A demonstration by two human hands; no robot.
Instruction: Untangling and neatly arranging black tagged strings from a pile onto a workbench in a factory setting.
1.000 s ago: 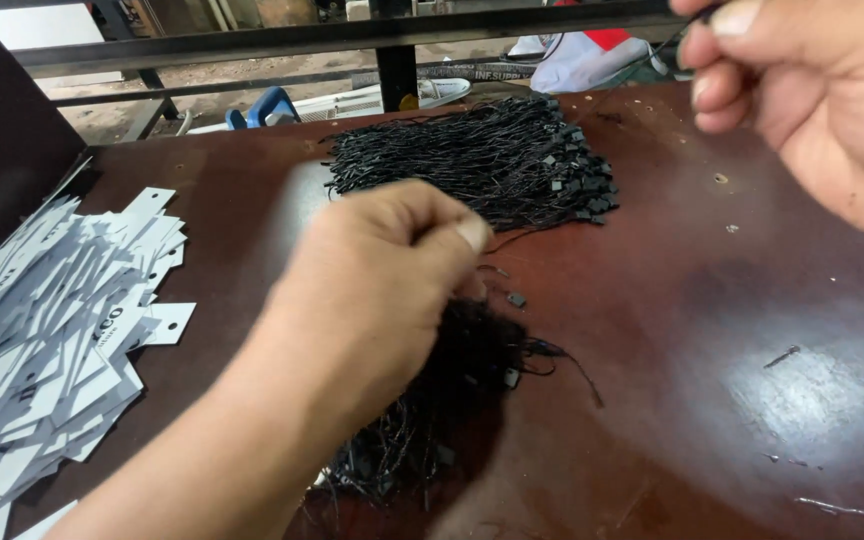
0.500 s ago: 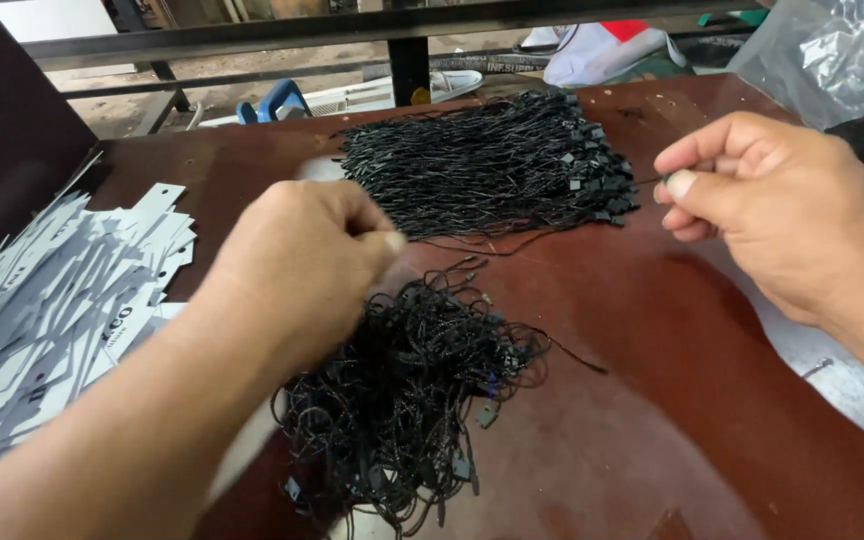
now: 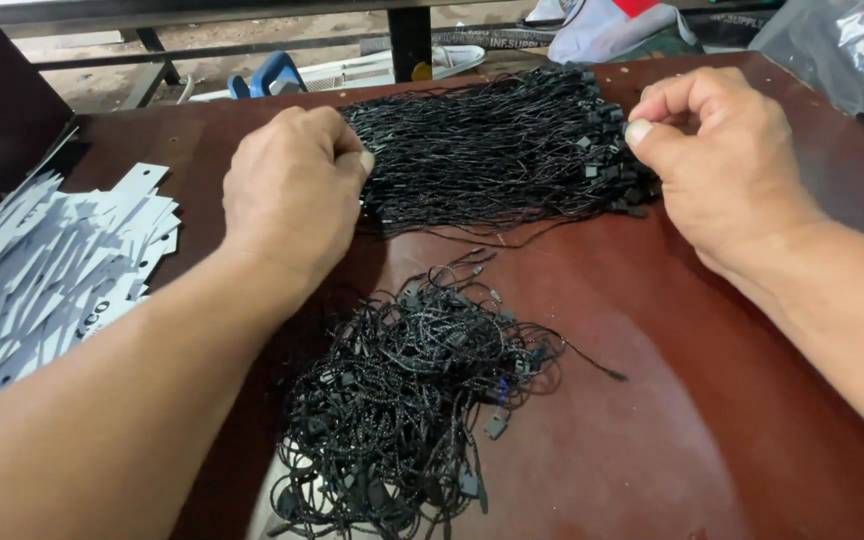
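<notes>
A neat bundle of black tag strings (image 3: 497, 150) lies across the far middle of the dark red-brown table (image 3: 712, 400). My left hand (image 3: 292, 195) rests on the bundle's left end, fingers curled onto the strings. At the right end, where small black plastic locks sit, my right hand (image 3: 727, 160) pinches with thumb and forefinger. A loose tangled heap of the same black strings (image 3: 407, 400) lies nearer to me, between my forearms, touched by neither hand.
A spread of white paper hang tags (image 3: 47, 265) covers the table's left side. A clear plastic bag (image 3: 842, 45) sits at the far right corner. Beyond the table are a dark metal rail, a blue object (image 3: 272, 72) and white cloth.
My left hand left the tangled heap and moved forward to the neat bundle's left end. My right hand came down from the upper right to the bundle's right end. The view tilted down.
</notes>
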